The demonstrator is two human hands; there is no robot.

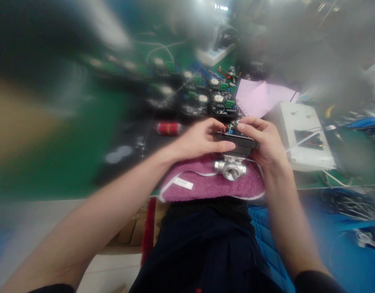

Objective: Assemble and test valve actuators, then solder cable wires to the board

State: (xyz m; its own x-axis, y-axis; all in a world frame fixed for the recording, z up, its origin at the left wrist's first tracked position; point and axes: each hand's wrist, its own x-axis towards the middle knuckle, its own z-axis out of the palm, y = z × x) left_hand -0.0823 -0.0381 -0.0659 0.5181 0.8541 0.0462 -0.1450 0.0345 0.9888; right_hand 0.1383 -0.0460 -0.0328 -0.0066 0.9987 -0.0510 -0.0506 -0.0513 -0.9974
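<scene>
Both hands grip a black actuator housing (237,143) from either side: left hand (202,140) with thumb along its front edge, right hand (265,142) curled over the top. A silver valve body (231,169) hangs beneath it, resting on a magenta towel (205,185). Behind: circuit boards (222,103), pink paper (257,97), a white box (303,136). Surroundings heavily blurred.

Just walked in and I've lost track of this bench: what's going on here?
A person holds a black housing sitting on a metal valve, the left hand and the right hand clasping it from either side. Red wires show at its top. The valve rests on a purple towel at the near edge of the green bench. Behind lie circuit boards and pink paper, with a white box to the right.
</scene>
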